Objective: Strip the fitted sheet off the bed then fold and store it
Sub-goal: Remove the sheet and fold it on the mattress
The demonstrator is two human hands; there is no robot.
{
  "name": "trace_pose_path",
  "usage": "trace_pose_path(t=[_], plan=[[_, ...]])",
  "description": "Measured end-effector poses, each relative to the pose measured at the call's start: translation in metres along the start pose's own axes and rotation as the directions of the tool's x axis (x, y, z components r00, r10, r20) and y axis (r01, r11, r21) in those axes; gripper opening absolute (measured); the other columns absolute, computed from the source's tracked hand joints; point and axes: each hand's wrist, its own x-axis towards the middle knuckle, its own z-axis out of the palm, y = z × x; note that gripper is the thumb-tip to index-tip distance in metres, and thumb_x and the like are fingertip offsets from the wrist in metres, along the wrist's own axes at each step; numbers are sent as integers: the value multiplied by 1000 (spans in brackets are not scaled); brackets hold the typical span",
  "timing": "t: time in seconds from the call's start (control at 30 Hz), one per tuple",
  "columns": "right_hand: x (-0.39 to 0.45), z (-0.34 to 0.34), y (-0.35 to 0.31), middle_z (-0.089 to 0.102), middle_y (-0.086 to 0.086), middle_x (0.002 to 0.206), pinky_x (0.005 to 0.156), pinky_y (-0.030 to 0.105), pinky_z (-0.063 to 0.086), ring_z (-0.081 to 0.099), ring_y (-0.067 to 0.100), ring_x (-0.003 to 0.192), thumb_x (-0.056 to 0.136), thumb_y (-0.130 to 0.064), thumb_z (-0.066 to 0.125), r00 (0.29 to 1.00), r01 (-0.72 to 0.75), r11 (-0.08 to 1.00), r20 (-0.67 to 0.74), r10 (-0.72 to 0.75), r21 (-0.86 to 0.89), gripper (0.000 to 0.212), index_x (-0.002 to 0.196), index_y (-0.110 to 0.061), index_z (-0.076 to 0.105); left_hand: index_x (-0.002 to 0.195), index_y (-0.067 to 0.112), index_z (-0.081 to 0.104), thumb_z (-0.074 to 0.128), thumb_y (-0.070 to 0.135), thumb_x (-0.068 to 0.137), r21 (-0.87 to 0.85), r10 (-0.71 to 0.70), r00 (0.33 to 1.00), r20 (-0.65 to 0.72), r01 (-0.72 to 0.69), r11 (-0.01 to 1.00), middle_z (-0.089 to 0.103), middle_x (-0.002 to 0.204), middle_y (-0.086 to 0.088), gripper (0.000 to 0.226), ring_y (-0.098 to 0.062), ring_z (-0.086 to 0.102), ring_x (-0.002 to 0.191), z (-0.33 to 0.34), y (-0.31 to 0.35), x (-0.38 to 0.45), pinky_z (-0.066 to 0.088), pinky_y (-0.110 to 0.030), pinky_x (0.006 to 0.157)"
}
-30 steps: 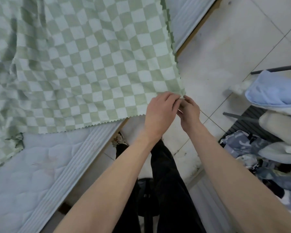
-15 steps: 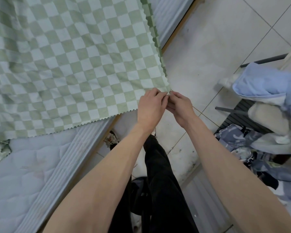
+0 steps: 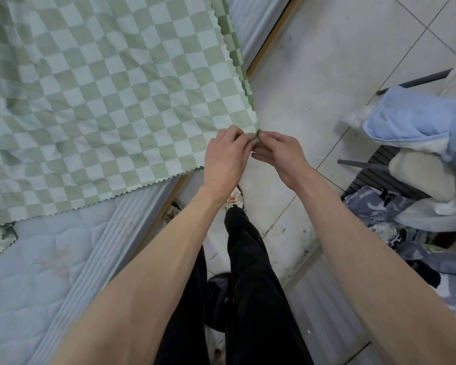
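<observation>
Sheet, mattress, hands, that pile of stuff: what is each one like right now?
Sheet: off the mattress corner, spread loosely over the bed, one corner pinched up.
Mattress: bare at the near corner.
Left hand: fingers shut on the sheet corner.
Right hand: fingers shut on the same corner, touching the left hand.
Blue cloth: crumpled, lying on top of the pile at the right.
</observation>
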Motion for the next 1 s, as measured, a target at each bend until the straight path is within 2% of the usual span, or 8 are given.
trace_pose_path(t=[0.13,0.23,0.4,0.47,0.63,0.9,1.0], plan=[[-2,0,-2,78,11,105,93,36,59,75,24,101,101,-18,58,1000,-7,1000,-25,8,19,23,116,-5,71,118,11,72,57,22,104,64,38,993,-112,-31,997,63,95,-7,24,-26,56,80,-5,-4,-4,48,-43,67],[-2,0,-2,77,13,106,95,38,58,75,26,101,100,-18,61,999,-20,1000,-34,20,13,27,119,-1,68,121,13,72,57,20,103,118,75,986,-150,-57,991,65,100,-6,25,-27,58,83,-7,-3,-6,48,-43,69],[-5,1,-4,78,10,94,92,38,60,76,26,95,96,-18,66,999,1,1000,-44,-1,2,20,109,-3,73,129,19,68,52,24,103,187,134,990,-36,-125,974,63,135,1,31,-24,59,119,-5,0,-8,48,-37,89],[-5,3,-5,77,8,88,91,38,60,76,26,92,96,-18,66,999,5,1000,-40,-5,6,17,103,-5,75,131,21,67,51,27,104,194,152,988,-18,-146,970,60,142,5,32,-21,57,126,-3,2,-9,46,-36,96],[-5,6,-7,78,14,101,89,36,61,76,26,98,96,-15,63,1000,12,1000,-16,-12,-7,19,106,-3,75,129,20,69,55,27,103,168,133,985,-107,-114,979,61,142,6,30,-20,59,127,-1,6,-6,48,-36,98],[-6,4,-9,78,14,100,82,30,61,76,25,97,94,-16,64,1000,-3,1000,2,3,-20,19,103,-5,77,132,22,67,55,28,104,191,122,991,-57,-109,976,59,144,6,31,-19,58,128,4,5,-6,47,-36,97],[-8,2,-11,77,16,101,86,35,61,75,28,99,91,-16,63,1000,-18,1000,17,18,-19,20,98,-6,79,133,22,66,52,29,105,176,109,994,-31,-102,979,59,145,6,32,-19,57,130,5,4,-8,47,-36,97]])
